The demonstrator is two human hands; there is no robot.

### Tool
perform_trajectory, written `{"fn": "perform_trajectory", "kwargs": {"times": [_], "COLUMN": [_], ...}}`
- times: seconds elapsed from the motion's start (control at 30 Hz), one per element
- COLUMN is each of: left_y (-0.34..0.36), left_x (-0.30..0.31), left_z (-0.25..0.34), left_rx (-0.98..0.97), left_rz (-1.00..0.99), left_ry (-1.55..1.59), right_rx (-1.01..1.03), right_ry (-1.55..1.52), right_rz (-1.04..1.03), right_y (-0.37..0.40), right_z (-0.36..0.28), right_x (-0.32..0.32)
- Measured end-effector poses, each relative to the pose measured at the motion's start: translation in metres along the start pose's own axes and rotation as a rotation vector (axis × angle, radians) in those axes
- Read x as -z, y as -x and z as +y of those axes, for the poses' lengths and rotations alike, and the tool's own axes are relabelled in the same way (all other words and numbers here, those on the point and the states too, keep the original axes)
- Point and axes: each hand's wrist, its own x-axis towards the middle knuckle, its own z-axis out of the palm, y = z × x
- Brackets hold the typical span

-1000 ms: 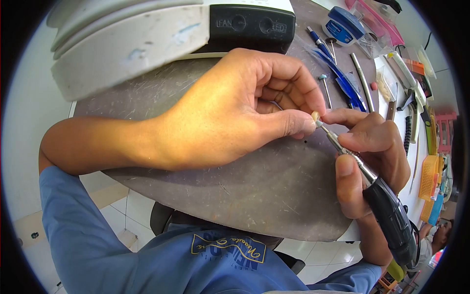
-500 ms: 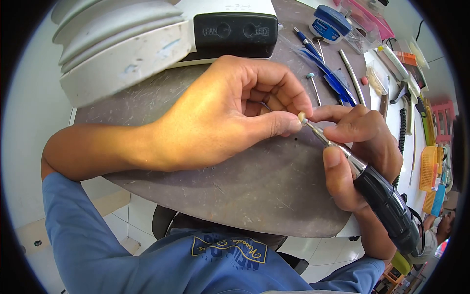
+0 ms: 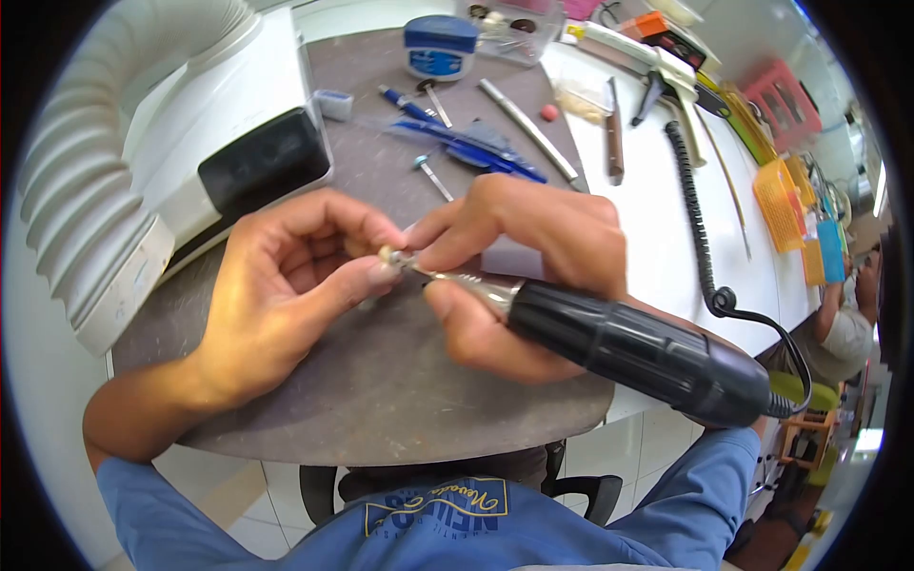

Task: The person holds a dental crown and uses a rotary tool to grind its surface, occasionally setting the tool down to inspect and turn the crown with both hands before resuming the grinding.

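Observation:
My left hand [image 3: 271, 305] pinches a small cream-coloured piece [image 3: 386, 254], like a tooth crown, between thumb and index finger. Its exact shape is too small and blurred to make out. My right hand [image 3: 543, 238] is closed around the metal front of a black rotary handpiece [image 3: 633, 352], held like a pen. The small tip of this tool meets the cream piece, and the right fingertips come close to the left ones. From the rear of the handpiece a coiled black cord [image 3: 700, 228] runs up over the white surface.
A white ribbed suction hose [image 3: 81, 181] and a white box with a black panel [image 3: 262, 162] stand at left. Behind my hands lie a blue-lidded jar [image 3: 440, 48], blue pens [image 3: 466, 147] and a metal rod [image 3: 528, 128]. Another person [image 3: 843, 314] is at far right.
The view has turned to the right, so my hands, the handpiece and the hose appear further left. Both hands keep their holds, and the tool's tip stays at the cream piece.

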Motion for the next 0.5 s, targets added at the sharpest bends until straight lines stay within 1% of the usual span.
{"fn": "perform_trajectory", "kwargs": {"times": [0.03,0.1,0.13,0.17,0.23,0.27,0.3,0.37,0.4,0.43,0.5], "left_y": [0.001,0.003,0.003,0.003,0.004,0.005,0.006,0.007,0.004,0.004,0.004], "left_x": [0.0,-0.001,-0.001,-0.001,-0.001,-0.002,-0.003,-0.003,-0.001,0.001,0.003], "left_z": [0.002,0.003,0.003,0.004,0.005,0.005,0.006,0.006,0.001,-0.001,-0.001], "left_rx": [-0.01,0.01,-0.002,-0.005,0.006,-0.009,-0.018,-0.011,-0.056,-0.06,-0.072], "left_rz": [-0.02,0.027,0.035,0.015,0.031,0.031,0.005,0.051,0.028,-0.001,0.011], "left_ry": [-0.005,0.018,-0.018,-0.017,-0.032,-0.016,-0.015,-0.053,-0.068,-0.062,-0.119], "right_rx": [0.003,-0.03,-0.025,-0.031,-0.133,-0.065,-0.069,0.04,0.072,0.061,0.043], "right_ry": [0.018,-0.034,-0.026,-0.009,-0.028,-0.012,0.012,0.004,0.006,0.031,0.015], "right_rz": [0.013,0.025,0.032,0.043,-0.097,-0.055,-0.042,0.018,0.059,0.071,0.093], "right_y": [0.0,0.0,0.0,0.0,-0.001,0.001,0.002,0.002,0.002,0.003,0.004], "right_z": [0.0,-0.001,-0.003,-0.006,-0.009,-0.005,-0.004,-0.004,-0.002,-0.002,0.0], "right_x": [-0.001,-0.002,-0.002,0.002,0.005,0.002,0.0,-0.002,-0.004,-0.004,-0.006]}}
